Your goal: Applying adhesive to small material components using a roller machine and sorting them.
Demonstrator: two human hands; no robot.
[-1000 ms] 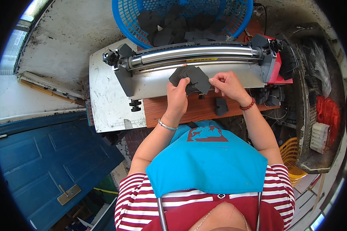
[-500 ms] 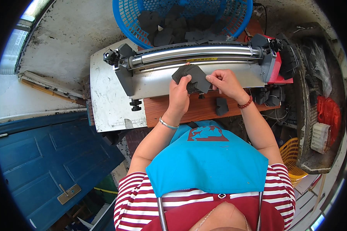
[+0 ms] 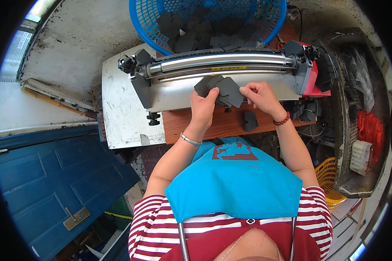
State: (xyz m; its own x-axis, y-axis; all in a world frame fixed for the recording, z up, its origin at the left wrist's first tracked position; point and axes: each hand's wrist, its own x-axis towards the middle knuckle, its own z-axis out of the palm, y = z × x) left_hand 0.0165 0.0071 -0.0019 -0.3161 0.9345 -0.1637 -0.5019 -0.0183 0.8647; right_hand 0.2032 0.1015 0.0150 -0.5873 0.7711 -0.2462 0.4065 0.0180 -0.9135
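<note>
A fanned stack of thin dark grey pieces (image 3: 207, 85) with straight-cut edges is gripped in my left hand (image 3: 201, 108), the thumb pressed on top. My right hand (image 3: 261, 99) is closed in a pinch at the right edge of the outermost dark grey piece (image 3: 231, 92), which slants out from the stack. Both hands are just in front of a machine with a long shiny metal roller (image 3: 222, 61). Below my right hand, a small dark grey piece (image 3: 250, 121) lies on the reddish-brown wooden board (image 3: 187, 126).
Behind the roller stands a blue plastic basket (image 3: 149, 32) holding many dark grey pieces. Black knobs (image 3: 153, 118) stick out at the machine's left. Bundled dark pieces (image 3: 310, 109) sit at the right, near a yellow basket (image 3: 327, 180) and a red plastic bag (image 3: 370, 130).
My right hand has shifted slightly to the right. The outermost piece has slid out that way, so the stack is spread wider. My left hand has barely moved.
</note>
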